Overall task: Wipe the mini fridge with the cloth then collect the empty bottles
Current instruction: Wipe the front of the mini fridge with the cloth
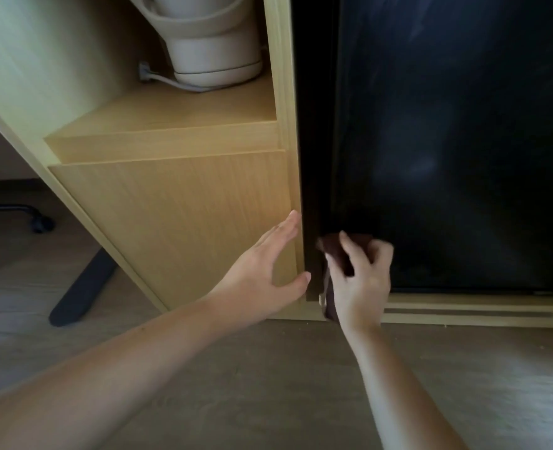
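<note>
The black mini fridge (pixel 447 141) fills the right of the head view, set inside a light wooden cabinet; its door surface shows faint smears. My right hand (pixel 362 280) presses a dark brown cloth (pixel 336 254) against the fridge's lower left corner, with part of the cloth hanging below my palm. My left hand (pixel 268 267) rests open and flat on the wooden cabinet panel (pixel 177 222), its fingertips touching the fridge's left edge. No bottles are in view.
A white electric kettle (pixel 210 50) with its cord sits on the cabinet shelf at upper left. A dark desk foot (pixel 80 287) and a chair caster (pixel 41 222) stand on the grey wood floor at left. The cabinet's base rail (pixel 463 311) runs under the fridge.
</note>
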Demonstrator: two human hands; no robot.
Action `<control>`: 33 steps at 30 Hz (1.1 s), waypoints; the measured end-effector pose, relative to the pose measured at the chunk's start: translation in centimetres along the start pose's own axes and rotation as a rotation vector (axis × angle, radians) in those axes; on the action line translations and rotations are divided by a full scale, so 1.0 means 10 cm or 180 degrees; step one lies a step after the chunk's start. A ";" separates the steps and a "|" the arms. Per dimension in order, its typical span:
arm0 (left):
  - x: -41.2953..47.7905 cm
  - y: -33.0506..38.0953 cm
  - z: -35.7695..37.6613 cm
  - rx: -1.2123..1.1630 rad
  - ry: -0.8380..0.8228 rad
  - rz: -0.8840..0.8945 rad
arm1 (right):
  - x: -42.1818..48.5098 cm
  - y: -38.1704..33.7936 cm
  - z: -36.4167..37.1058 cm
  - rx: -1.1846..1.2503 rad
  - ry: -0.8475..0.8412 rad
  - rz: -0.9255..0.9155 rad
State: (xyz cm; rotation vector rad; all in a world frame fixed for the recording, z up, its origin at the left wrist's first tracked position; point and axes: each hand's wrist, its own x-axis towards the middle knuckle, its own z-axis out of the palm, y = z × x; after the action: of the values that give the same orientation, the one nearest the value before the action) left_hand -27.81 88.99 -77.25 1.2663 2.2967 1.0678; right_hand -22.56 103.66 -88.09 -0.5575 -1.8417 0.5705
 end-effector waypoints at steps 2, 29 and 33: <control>0.00 -0.01 0.00 0.0025 -0.0013 -0.0011 | 0.24 -0.13 -0.05 0.0316 0.0268 -0.0050; 0.54 0.25 0.45 -0.0460 0.0025 -0.0489 | -0.24 0.82 -0.36 -0.0020 0.0058 0.1115; 0.54 0.23 0.47 -0.0250 0.0062 -0.0424 | -0.27 0.66 -0.24 0.0208 -0.0143 0.0880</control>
State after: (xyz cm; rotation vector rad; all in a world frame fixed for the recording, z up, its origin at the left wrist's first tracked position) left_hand -26.79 96.40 -78.31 1.0620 2.2933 1.1165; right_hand -18.73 107.45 -93.39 -0.7668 -1.7930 0.8304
